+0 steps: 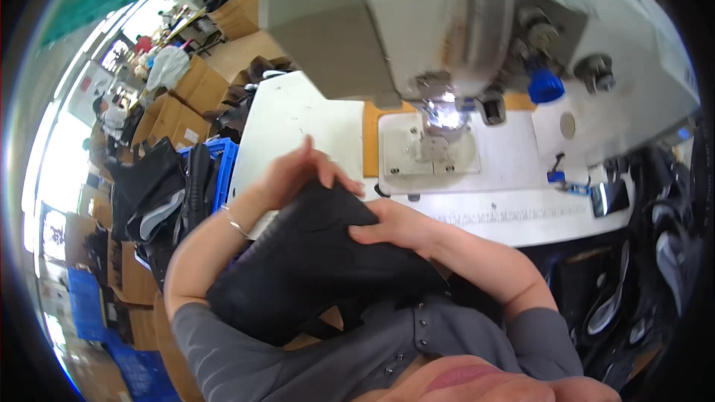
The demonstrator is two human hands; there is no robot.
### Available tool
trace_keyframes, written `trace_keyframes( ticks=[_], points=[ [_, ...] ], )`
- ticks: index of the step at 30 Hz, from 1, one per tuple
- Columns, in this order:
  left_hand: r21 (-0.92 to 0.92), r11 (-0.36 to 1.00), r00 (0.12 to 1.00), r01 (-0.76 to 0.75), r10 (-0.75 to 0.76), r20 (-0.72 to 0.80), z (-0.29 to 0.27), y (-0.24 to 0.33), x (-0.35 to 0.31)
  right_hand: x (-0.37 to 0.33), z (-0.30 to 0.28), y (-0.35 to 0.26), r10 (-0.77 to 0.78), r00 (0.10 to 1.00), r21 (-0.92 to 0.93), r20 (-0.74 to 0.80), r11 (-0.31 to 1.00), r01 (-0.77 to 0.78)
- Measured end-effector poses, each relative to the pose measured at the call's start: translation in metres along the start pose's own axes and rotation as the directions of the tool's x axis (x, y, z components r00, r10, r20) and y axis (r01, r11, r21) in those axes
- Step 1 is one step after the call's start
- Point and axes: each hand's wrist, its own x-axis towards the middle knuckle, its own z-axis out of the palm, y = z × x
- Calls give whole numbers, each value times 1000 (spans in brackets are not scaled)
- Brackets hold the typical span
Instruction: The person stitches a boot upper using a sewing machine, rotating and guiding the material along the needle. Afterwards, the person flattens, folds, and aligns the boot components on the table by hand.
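A large black piece of fabric or soft sheet material (320, 246) hangs across my lap, in front of the sewing machine (328, 22). My right hand (395, 225) grips its upper right edge, thumb lying on the near face and the fingers hidden behind. At the top edge, my left hand (298, 173) touches the piece with its fingers spread and slightly blurred. Both hands are on the near side of the needle plate (428, 160), apart from the lit needle area. What kind of article the black piece is cannot be told.
The white machine table (298, 112) carries a printed ruler strip (514, 213) along its near edge. A blue crate (223, 167) heaped with black pieces stands at left, with cardboard boxes (175, 123) beyond. More black and grey pieces (611, 305) hang at right. A blue knob (546, 85) juts from the machine.
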Motion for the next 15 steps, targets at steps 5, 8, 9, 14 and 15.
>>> trace_keyframes(
  ticks=[5,8,9,14,15],
  points=[
    [-213,951,949,-224,163,-269,14,-74,29,-25,-9,-2,99,970,-229,-223,962,-151],
    [-306,915,958,-263,210,-196,18,-111,39,-43,-11,8,203,935,-130,-290,960,-249],
    [-339,883,945,-325,319,-74,18,-123,41,-47,-11,11,270,896,-50,-352,951,-306],
    [-520,822,964,-232,123,-236,16,-159,52,-53,-15,19,224,892,-153,-393,940,-304],
    [-534,829,948,-166,-15,-317,17,-161,53,-51,-13,19,226,887,-146,-404,941,-306]
  ],
)
